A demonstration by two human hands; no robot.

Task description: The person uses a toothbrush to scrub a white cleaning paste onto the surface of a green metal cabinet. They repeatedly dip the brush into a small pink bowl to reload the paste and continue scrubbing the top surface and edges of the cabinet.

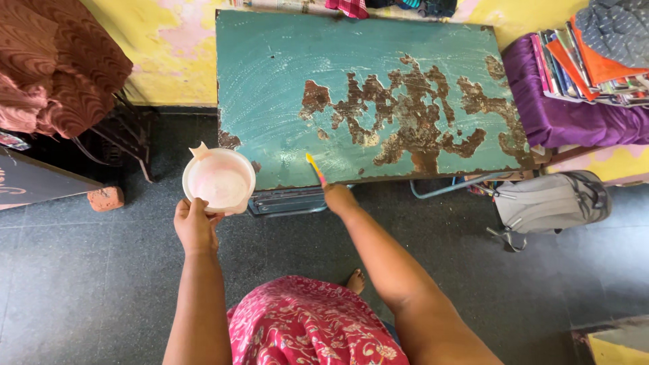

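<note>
Nearest to you is the red patterned cloth [318, 324] over your lap, with the toes of one bare foot [355, 278] showing just past its edge on the dark tiled floor [81, 290].

Your left hand [195, 224] is stretched out in front of you and grips a white plastic bowl [219, 180] from below, fingers curled at its near rim. The bowl holds a pale pinkish liquid, and its pouring lip points toward the upper left. It hangs in the air just off the near left corner of the table [270, 81].

Your right hand [338, 198] is closed around a thin yellow brush [314, 167], whose handle shows a little pink near your fingers. Its tip touches the near edge of the tabletop. The top is teal, smeared with whitish streaks, and a large patch across the middle and right has peeled to rusty brown.

To the left, a heap of reddish-brown cloth [61, 67] sits above a dark stand, and a brick-coloured block [106, 199] lies on the floor beneath it. On the right, a grey backpack [551, 201] rests on the floor beside the table, below a purple cloth [561, 118] that carries a stack of books [588, 67]. The wall [169, 47] behind is yellow with pink patches.
</note>
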